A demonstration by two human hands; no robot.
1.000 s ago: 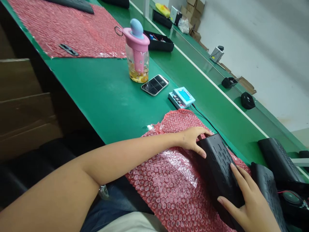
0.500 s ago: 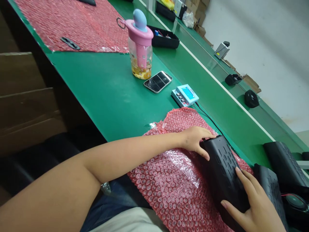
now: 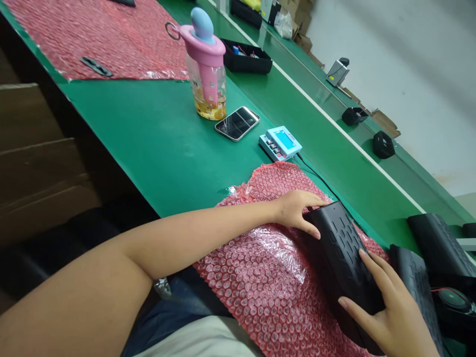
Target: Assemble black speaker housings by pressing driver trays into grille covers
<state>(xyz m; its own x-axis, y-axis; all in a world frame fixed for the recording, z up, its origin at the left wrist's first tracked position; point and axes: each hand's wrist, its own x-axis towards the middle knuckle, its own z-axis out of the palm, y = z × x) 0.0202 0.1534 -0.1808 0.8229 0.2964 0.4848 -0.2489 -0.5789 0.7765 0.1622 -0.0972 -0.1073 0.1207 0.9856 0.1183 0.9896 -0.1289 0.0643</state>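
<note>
A long black speaker casing [image 3: 344,248] with slotted dents rests on a sheet of red bubble wrap [image 3: 256,277]. At its far end is my left hand [image 3: 299,210], thumb along the near side and fingers over the end edge; the fingertips are partly hidden. My right hand [image 3: 394,302] grips the near part of the casing, thumb on one side and fingers on the slotted face. Beyond the wrap stands a small light-blue device with a lit screen [image 3: 284,140], and a black cable [image 3: 320,177] runs from it towards the casing.
A phone [image 3: 237,123] and a pink-lidded bottle [image 3: 206,69] stand farther along the green table [image 3: 148,134]. More black casings [image 3: 414,277] and a round speaker [image 3: 453,300] lie at the right. An open black casing [image 3: 247,57] holds wired parts. Another bubble-wrap sheet [image 3: 122,34] covers the far left.
The view has shifted slightly, so the table things sit a little farther left. Both hands keep their places on the casing, with hardly any movement.
</note>
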